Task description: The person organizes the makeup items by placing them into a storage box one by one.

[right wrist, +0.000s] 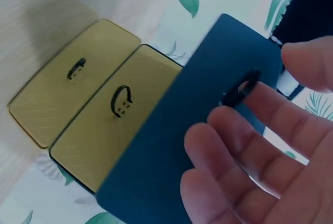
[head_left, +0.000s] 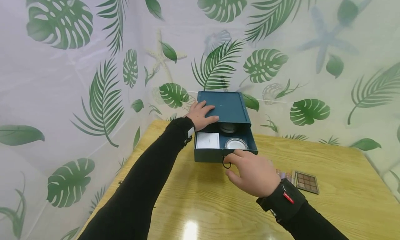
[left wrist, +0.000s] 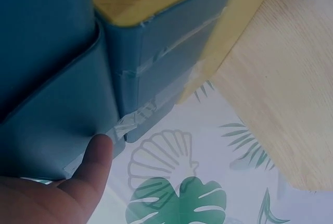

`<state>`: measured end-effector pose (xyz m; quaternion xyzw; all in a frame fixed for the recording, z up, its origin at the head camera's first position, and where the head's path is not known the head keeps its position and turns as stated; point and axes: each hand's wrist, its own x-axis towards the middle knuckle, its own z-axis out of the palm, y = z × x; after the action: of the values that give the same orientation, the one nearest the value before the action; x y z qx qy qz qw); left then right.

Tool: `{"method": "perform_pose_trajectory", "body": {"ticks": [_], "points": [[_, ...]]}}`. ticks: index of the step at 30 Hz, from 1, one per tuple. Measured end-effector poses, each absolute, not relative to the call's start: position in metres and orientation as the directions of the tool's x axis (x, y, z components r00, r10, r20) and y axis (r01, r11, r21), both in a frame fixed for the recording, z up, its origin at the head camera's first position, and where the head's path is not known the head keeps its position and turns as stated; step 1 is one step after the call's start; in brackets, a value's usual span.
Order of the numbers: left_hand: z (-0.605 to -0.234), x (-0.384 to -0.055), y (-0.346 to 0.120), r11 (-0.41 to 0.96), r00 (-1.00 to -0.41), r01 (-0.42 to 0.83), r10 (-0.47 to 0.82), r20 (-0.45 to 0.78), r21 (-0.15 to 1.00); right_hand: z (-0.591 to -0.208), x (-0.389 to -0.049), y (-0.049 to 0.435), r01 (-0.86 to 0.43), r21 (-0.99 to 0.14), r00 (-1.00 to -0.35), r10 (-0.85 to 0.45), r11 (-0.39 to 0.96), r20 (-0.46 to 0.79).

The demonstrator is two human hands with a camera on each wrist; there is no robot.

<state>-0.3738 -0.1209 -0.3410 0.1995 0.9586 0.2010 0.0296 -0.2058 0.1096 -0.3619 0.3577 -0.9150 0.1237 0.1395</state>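
A dark teal drawer box (head_left: pixel 226 108) stands at the table's back, its top drawer (head_left: pixel 207 156) pulled out. Inside lie a white square box (head_left: pixel 207 140), a clear-rimmed round case (head_left: pixel 236 143) and a darker round thing (head_left: pixel 228 127), partly under the lid. My left hand (head_left: pixel 200 115) rests with spread fingers on the lid's left edge. At the drawer front, my right hand (head_left: pixel 253 172) has its index finger hooked at the black pull loop (right wrist: pixel 243 87), thumb held apart. Two yellow drawer fronts (right wrist: pixel 99 130) with black loops sit below, both pushed in.
An eyeshadow palette (head_left: pixel 307 182) lies on the wooden table (head_left: pixel 200 201) to the right, beside some small pinkish items (head_left: pixel 285 175) partly hidden by my right hand. Leaf-printed cloth (head_left: pixel 268 35) hangs directly behind the drawer box and along the left side.
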Motion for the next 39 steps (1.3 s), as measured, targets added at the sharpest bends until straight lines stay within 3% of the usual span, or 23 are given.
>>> {"method": "perform_pose_trajectory", "body": {"ticks": [18, 26, 34, 39], "points": [[-0.338, -0.371, -0.123, 0.833, -0.914, 0.371, 0.407, -0.001, 0.41, -0.383, -0.218, 0.097, -0.683, -0.074, -0.68, -0.596, 0.727, 0.426], [-0.413, -0.458, -0.134, 0.808, -0.891, 0.439, 0.449, 0.071, 0.393, -0.386, -0.229, 0.093, -0.678, -0.099, -0.688, -0.581, 0.728, 0.435], [-0.346, -0.386, -0.122, 0.825, -0.902, 0.388, 0.432, -0.017, 0.411, -0.392, -0.255, 0.088, -0.665, -0.149, -0.716, -0.567, 0.732, 0.408], [-0.339, -0.373, -0.123, 0.838, -0.898, 0.41, 0.44, -0.003, 0.362, -0.393, -0.27, 0.084, -0.646, -0.179, -0.741, -0.552, 0.742, 0.383]]}}
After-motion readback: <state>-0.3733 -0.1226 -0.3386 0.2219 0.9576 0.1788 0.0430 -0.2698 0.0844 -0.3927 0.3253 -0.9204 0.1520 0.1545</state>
